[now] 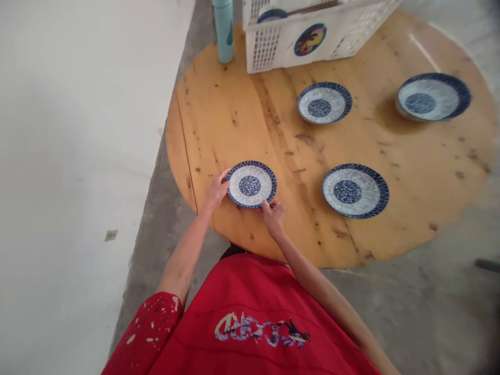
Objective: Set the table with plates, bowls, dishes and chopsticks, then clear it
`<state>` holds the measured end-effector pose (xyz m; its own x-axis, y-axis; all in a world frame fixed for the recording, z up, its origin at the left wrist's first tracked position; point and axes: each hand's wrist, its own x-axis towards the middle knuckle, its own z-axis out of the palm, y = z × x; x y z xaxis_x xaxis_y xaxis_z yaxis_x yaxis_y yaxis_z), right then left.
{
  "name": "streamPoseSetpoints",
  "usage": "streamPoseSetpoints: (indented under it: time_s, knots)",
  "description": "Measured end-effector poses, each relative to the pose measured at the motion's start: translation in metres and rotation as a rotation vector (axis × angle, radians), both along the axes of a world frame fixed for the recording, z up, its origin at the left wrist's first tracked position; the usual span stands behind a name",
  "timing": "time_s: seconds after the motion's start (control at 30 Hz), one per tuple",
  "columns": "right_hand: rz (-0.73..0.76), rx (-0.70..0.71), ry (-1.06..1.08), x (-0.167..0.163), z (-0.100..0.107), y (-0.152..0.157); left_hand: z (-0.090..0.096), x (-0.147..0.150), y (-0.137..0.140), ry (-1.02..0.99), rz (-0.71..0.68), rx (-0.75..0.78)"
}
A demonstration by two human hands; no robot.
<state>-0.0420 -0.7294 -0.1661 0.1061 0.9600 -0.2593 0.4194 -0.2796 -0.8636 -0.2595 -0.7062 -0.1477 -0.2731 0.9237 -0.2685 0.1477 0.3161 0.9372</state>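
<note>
A round blue-and-white plate lies near the front left edge of the table, with both of my hands on its rim. My left hand grips the left side, thumb and fingers closed at the edge. At the plate's lower right, my right hand pinches the rim between thumb and curled fingers. A matching plate sits to the right, apart from my right hand. Farther back is another patterned dish, and a deeper bowl stands at the far right.
The round wooden table carries everything. At its back stand a white plastic basket with dishware inside and a light-blue bottle. A white wall rises on the left beyond a strip of grey floor.
</note>
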Motion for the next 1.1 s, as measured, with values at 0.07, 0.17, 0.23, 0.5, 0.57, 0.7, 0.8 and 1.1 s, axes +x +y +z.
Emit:
streamPoseSetpoints:
  time_s: [0.07, 0.17, 0.23, 0.5, 0.57, 0.7, 0.8, 1.1]
  knots:
    - [0.017, -0.037, 0.045, -0.003, -0.002, 0.001, -0.003, -0.003, 0.005, 0.013, 0.013, -0.001]
    - [0.046, -0.055, 0.087, -0.008, -0.004, 0.001, -0.007, -0.009, 0.009, 0.026, 0.026, 0.031]
    - [0.069, -0.063, 0.103, -0.011, -0.004, 0.002, -0.009, -0.012, 0.011, 0.032, 0.038, 0.047]
    - [0.141, -0.159, 0.200, -0.021, -0.007, 0.002, -0.011, -0.022, 0.012, 0.095, 0.162, -0.003]
    - [0.143, -0.167, 0.229, -0.022, -0.009, 0.003, -0.011, -0.022, 0.010, 0.120, 0.173, -0.026]
    - [0.126, -0.199, 0.314, -0.019, -0.005, 0.002, -0.006, -0.024, -0.001, 0.107, 0.153, -0.047]
    - [0.095, -0.234, 0.366, -0.011, -0.001, -0.006, 0.003, -0.033, -0.010, 0.099, 0.119, -0.087]
    - [-0.354, -0.136, 0.226, -0.006, 0.002, -0.069, 0.007, -0.101, -0.016, 0.155, -0.097, -0.131]
